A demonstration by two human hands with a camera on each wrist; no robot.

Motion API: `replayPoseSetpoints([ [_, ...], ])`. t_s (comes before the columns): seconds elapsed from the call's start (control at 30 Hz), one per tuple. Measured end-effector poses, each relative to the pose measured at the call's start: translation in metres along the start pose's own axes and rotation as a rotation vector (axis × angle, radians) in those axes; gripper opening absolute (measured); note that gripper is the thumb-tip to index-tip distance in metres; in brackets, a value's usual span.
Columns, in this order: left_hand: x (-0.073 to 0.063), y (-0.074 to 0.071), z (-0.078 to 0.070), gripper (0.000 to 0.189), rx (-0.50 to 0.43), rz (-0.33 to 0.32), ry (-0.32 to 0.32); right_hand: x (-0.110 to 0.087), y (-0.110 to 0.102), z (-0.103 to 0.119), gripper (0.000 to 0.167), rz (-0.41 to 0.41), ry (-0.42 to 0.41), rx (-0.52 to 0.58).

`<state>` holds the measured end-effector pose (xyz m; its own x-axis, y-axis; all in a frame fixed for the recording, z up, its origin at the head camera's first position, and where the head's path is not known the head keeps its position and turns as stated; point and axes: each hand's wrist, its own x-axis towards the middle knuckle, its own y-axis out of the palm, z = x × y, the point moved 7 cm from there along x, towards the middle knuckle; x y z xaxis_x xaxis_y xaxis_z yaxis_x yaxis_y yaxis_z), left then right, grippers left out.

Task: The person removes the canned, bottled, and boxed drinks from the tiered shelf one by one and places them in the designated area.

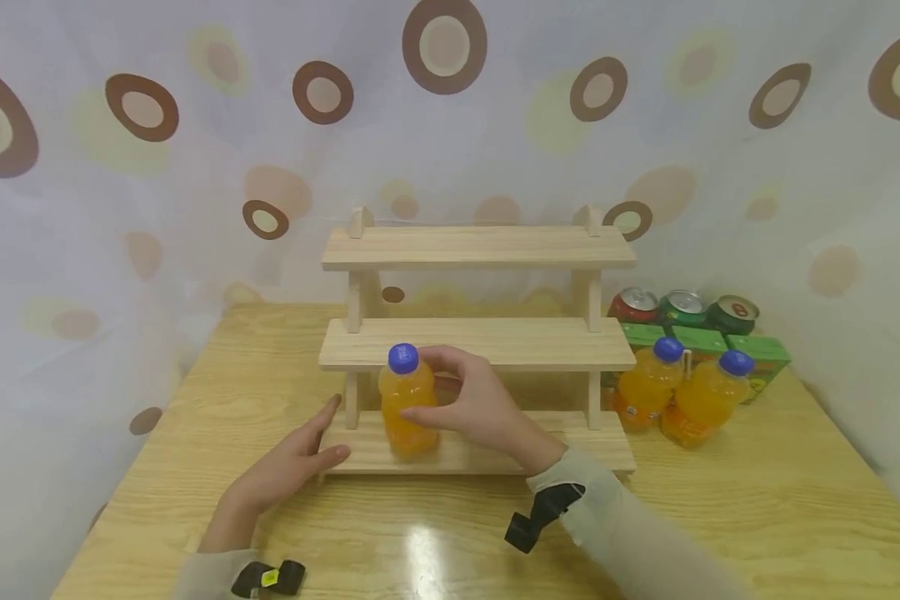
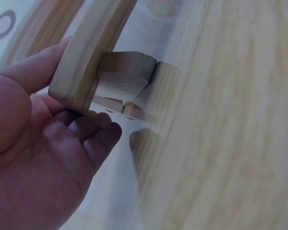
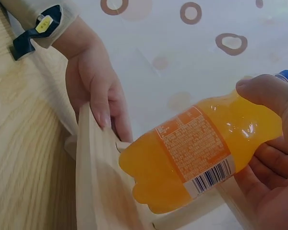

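Note:
My right hand [image 1: 480,408] holds a small bottle of orange drink [image 1: 405,425] with a blue cap, thumb on one side and fingers on the other. The bottle is nearly upright at the left part of the lowest tier of a three-tier wooden display shelf [image 1: 480,354]. In the right wrist view, the label and barcode of the orange drink bottle [image 3: 197,143] face the camera. My left hand [image 1: 285,467] grips the left end of the bottom board; in the left wrist view, the thumb lies over the board [image 2: 81,62] and the fingers curl beneath it.
Right of the shelf stand two more orange drink bottles [image 1: 648,383]. Behind them are several green drink cartons [image 1: 697,339] and three cans [image 1: 682,307] in a row. A patterned curtain [image 1: 465,150] hangs close behind the shelf on the wooden table [image 1: 360,533].

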<state>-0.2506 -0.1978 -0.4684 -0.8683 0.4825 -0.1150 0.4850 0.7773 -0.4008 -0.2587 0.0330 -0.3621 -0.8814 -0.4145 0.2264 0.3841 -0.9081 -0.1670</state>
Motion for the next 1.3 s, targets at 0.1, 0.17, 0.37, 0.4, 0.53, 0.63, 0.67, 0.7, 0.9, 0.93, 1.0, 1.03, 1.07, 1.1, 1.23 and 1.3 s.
replayPoseSetpoints([
  [0.1,-0.001,-0.001,0.001,0.086,-0.004,0.008,0.007,-0.009,-0.014,0.003,0.062,-0.020,0.027,-0.027],
  [0.17,-0.002,-0.002,0.001,0.086,-0.010,0.012,0.012,-0.015,-0.023,0.005,0.062,-0.037,0.040,-0.047],
  [0.37,-0.003,-0.004,0.003,0.085,-0.011,0.018,0.014,-0.035,-0.055,0.006,0.059,-0.081,0.036,-0.131],
  [0.4,-0.003,-0.004,0.003,0.085,-0.009,0.017,0.015,-0.039,-0.061,0.007,0.058,-0.089,0.032,-0.150],
  [0.53,-0.003,-0.002,0.004,0.085,-0.022,0.019,0.024,-0.057,-0.085,0.010,0.057,-0.119,0.016,-0.194],
  [0.63,-0.003,-0.001,0.004,0.085,-0.027,0.018,0.027,-0.071,-0.104,0.016,0.057,-0.139,-0.001,-0.206],
  [0.67,-0.003,-0.001,0.004,0.085,-0.029,0.018,0.026,-0.076,-0.109,0.018,0.056,-0.144,-0.008,-0.208],
  [0.7,-0.003,-0.001,0.004,0.085,-0.030,0.018,0.025,-0.081,-0.115,0.020,0.056,-0.153,-0.018,-0.215],
  [0.9,-0.003,-0.001,0.002,0.085,-0.035,0.021,0.021,-0.113,-0.149,0.031,0.055,-0.219,-0.056,-0.205],
  [0.93,-0.003,-0.001,0.002,0.085,-0.033,0.021,0.022,-0.118,-0.154,0.032,0.056,-0.224,-0.055,-0.194],
  [1.0,-0.003,0.000,0.002,0.085,-0.031,0.020,0.021,-0.130,-0.163,0.034,0.057,-0.227,-0.065,-0.175],
  [1.03,-0.003,0.000,0.002,0.085,-0.031,0.021,0.019,-0.137,-0.168,0.035,0.057,-0.231,-0.065,-0.165],
  [1.07,-0.003,0.000,0.002,0.085,-0.033,0.024,0.018,-0.144,-0.173,0.035,0.058,-0.235,-0.064,-0.148],
  [1.1,-0.003,0.000,0.002,0.085,-0.032,0.026,0.018,-0.151,-0.178,0.035,0.058,-0.245,-0.059,-0.130],
  [1.23,-0.002,0.001,0.001,0.085,-0.026,0.031,0.021,-0.181,-0.198,0.034,0.060,-0.305,-0.025,-0.104],
  [1.3,-0.001,0.001,0.001,0.085,-0.019,0.029,0.028,-0.194,-0.207,0.033,0.061,-0.330,-0.019,-0.093],
])
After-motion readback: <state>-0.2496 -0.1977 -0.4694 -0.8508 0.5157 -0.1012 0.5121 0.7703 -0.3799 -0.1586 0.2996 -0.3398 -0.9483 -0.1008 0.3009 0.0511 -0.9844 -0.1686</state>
